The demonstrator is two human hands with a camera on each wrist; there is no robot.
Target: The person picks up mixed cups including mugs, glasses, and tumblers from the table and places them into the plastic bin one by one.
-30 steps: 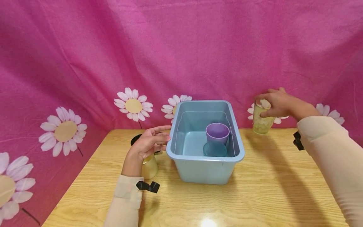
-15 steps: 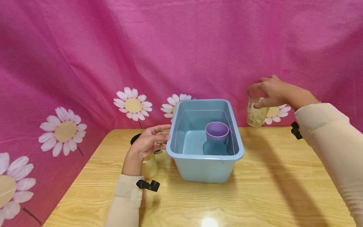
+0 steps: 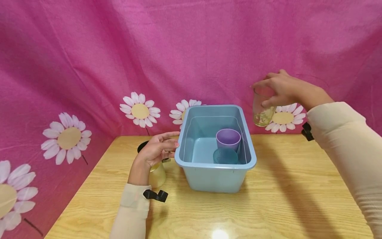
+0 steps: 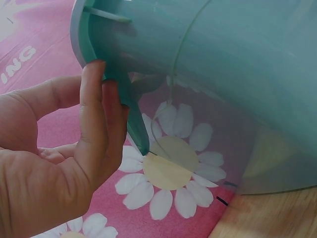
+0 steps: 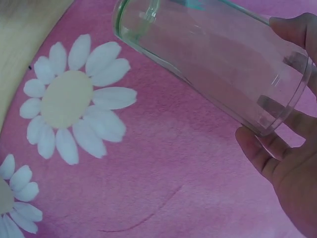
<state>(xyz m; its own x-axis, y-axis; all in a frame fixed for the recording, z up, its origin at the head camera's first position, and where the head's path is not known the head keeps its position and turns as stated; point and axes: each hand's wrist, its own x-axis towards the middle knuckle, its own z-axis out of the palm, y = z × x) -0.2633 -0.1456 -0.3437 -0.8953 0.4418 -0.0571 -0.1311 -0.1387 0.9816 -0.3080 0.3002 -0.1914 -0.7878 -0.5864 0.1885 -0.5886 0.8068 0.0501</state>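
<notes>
In the head view, my right hand (image 3: 287, 89) holds a clear drinking glass (image 3: 263, 113) by its rim, above the table and to the right of the tub. The right wrist view shows the fingers (image 5: 255, 148) and thumb around the glass's mouth. A light-blue plastic tub (image 3: 216, 179) stands mid-table, and my left hand (image 3: 156, 151) grips its left rim. Seen from the left wrist, the fingers (image 4: 94, 111) lie against the tub's lip. Inside the tub, on the right side, are a purple cup (image 3: 228, 137) and a teal, round-topped item (image 3: 225, 156).
A pale yellow cup (image 3: 157, 176) stands behind my left wrist, partly hidden. Next to it a dark-rimmed thing (image 3: 142, 146) is mostly covered by the hand. The wooden table (image 3: 191, 212) meets a pink flowered cloth (image 3: 191, 49) at the back.
My right hand has lifted the glass off the table and carried it up and leftward toward the tub. The left hand and tub have stayed in place.
</notes>
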